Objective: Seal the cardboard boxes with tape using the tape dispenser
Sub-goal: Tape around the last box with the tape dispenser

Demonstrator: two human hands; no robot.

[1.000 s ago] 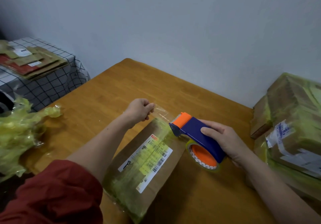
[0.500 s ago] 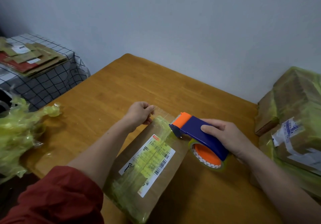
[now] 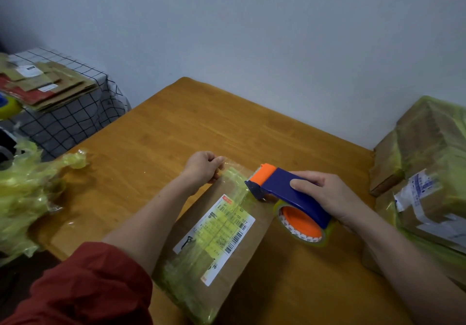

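Observation:
A flat cardboard box (image 3: 254,256) with a white barcode label and yellowish tape strips lies on the wooden table (image 3: 156,143). My left hand (image 3: 203,167) pinches the free end of clear tape (image 3: 232,167) at the box's far edge. My right hand (image 3: 327,196) grips the blue and orange tape dispenser (image 3: 285,193), whose cutter end sits over the box's far right part. The tape roll with an orange core (image 3: 301,223) hangs under the dispenser.
Taped cardboard boxes (image 3: 428,173) are stacked at the right. A heap of crumpled yellowish tape (image 3: 27,193) lies at the table's left edge. Flattened cardboard (image 3: 42,85) rests on a checked cloth at far left, with another tape roll (image 3: 7,106) beside it.
My left hand, still pinching the tape end, dipped to the box's far edge and stays there. The dispenser has barely moved. The view shifted slightly.

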